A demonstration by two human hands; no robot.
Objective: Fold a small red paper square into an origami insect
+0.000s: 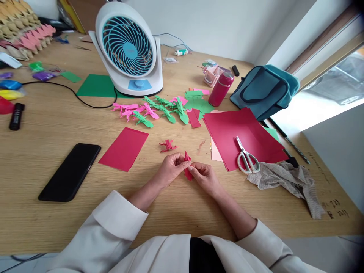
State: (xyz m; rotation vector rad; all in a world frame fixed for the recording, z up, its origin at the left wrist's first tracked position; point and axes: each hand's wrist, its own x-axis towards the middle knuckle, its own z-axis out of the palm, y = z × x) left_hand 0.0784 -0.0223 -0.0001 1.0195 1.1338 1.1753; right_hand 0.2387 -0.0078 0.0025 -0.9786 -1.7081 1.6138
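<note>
A small folded piece of red paper [188, 166] is pinched between both hands just above the wooden table [57, 125]. My left hand [171, 167] grips its left side with closed fingers. My right hand [205, 176] pinches its right side. A finished red folded figure [168, 145] lies on the table just beyond my hands. A red paper rectangle [124, 148] lies to the left of it. A stack of red sheets [241, 134] lies to the right with white-handled scissors [247, 157] on top.
A black phone [70, 171] lies at the left. Pink and green folded figures [153, 110] lie in a row before a white and blue fan [127, 49]. A red bottle [221, 89], a teal bag [264, 91] and a crumpled cloth [287, 178] are at the right.
</note>
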